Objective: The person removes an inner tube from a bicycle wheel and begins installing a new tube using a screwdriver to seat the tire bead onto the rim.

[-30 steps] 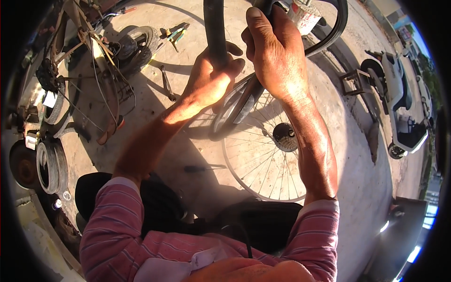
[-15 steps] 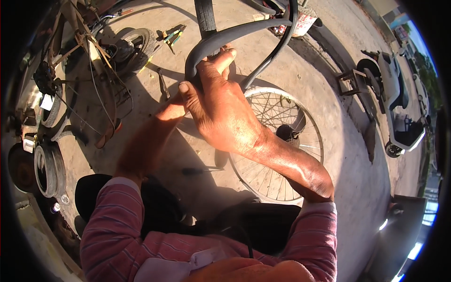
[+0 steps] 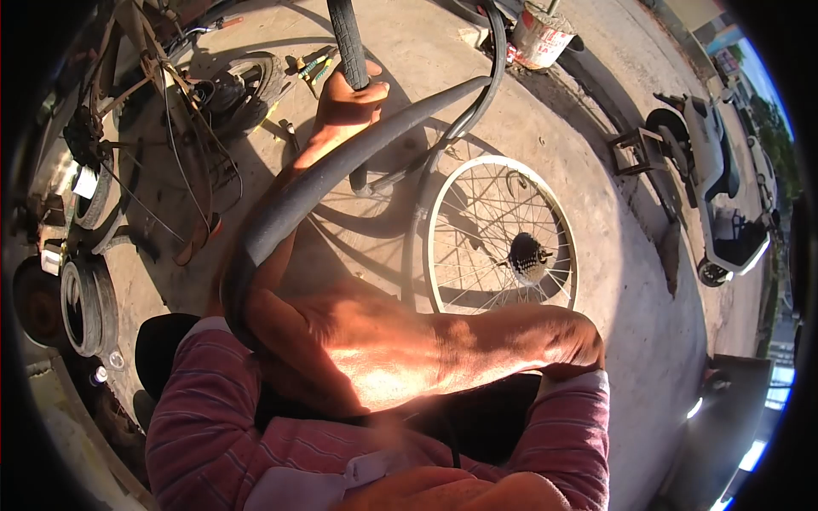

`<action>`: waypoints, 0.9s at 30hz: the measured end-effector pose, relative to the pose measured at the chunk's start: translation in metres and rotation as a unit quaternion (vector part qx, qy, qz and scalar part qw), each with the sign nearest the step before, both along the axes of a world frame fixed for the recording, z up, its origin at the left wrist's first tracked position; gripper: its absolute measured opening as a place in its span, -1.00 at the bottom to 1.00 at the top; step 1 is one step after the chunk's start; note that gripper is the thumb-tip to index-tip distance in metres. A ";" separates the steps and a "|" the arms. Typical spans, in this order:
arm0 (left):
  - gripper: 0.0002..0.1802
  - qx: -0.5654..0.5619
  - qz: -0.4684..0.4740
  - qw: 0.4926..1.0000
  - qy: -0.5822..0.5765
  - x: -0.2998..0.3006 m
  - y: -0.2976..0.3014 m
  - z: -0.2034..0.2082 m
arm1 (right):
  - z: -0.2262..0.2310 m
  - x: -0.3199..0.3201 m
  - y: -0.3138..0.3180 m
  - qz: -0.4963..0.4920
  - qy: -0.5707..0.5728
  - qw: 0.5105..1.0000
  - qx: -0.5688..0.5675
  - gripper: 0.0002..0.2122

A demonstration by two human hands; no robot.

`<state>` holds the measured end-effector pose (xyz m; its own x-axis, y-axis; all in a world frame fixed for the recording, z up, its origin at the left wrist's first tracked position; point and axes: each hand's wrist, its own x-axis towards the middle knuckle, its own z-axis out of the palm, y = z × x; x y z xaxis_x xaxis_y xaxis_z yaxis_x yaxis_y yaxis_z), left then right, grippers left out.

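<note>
My left hand (image 3: 348, 100) is closed around a black bicycle tyre (image 3: 343, 34) with a treaded surface, beyond my lap. Close to my body, my right hand (image 3: 332, 341) grips a dark grey inner tube (image 3: 341, 173); its fingers are partly hidden. From this grip the tube stretches across my left forearm toward the far right, then bends back down in a loop. On the ground to the right lies a spoked wheel (image 3: 432, 255), its rim bare, with a sprocket cluster (image 3: 528, 259) at the hub.
Pliers (image 3: 317, 68) and a hammer-like tool (image 3: 290, 134) lie on the concrete. A bicycle frame (image 3: 158, 60) and loose tyres (image 3: 81, 307) are at the left. A dirty white bucket (image 3: 542, 38), a low stool (image 3: 639, 152) and a scooter (image 3: 722, 179) stand to the right.
My right hand has come back toward my body, drawing the inner tube along. My left hand, earlier mostly hidden behind the right, now shows farther out on the tyre.
</note>
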<state>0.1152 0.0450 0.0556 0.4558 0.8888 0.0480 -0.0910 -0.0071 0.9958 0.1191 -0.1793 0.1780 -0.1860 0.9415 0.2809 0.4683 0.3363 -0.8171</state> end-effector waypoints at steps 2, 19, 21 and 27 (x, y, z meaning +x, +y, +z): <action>-0.79 0.045 0.017 0.998 -0.041 -0.022 0.020 0.011 | 0.012 -0.007 0.000 0.012 0.005 1.000 0.021 -0.64; -0.82 0.236 -0.012 0.971 -0.045 -0.044 -0.007 0.084 | 0.033 0.095 0.034 -0.110 0.295 0.928 0.198 -0.69; -0.83 0.275 0.001 0.961 -0.032 -0.047 -0.019 0.099 | 0.030 0.111 0.040 -0.105 0.285 0.925 0.229 -0.72; -0.73 0.281 0.107 0.948 -0.102 -0.067 -0.048 0.153 | 0.069 0.120 0.053 -0.014 0.277 0.901 0.334 -0.52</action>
<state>0.0480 -0.0032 0.2082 0.1985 0.7670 0.6101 -0.2185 -0.5722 0.7905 0.2394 -0.1267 0.2474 0.1787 0.5305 0.8286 0.0668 0.8337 -0.5482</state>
